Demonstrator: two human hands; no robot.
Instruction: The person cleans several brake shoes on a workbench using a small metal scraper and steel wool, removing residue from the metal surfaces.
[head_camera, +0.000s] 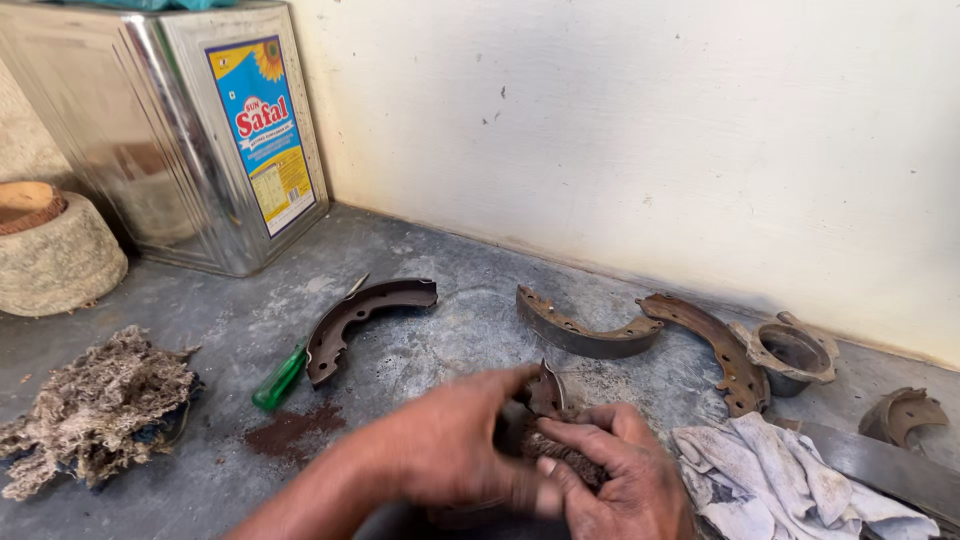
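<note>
Down at six o'clock on the grey worktop (230, 470), the left hand (455, 450) closes on a rusty brake shoe (546, 388) while the right hand (610, 475) presses a brown scrubbing pad (560, 452) against it, just left of a white rag (780, 485).

A rusty curved brake shoe (546, 388) stands tilted on the grey floor, its tip poking up, its lower part wrapped in a dark scouring pad (562, 455).
</note>
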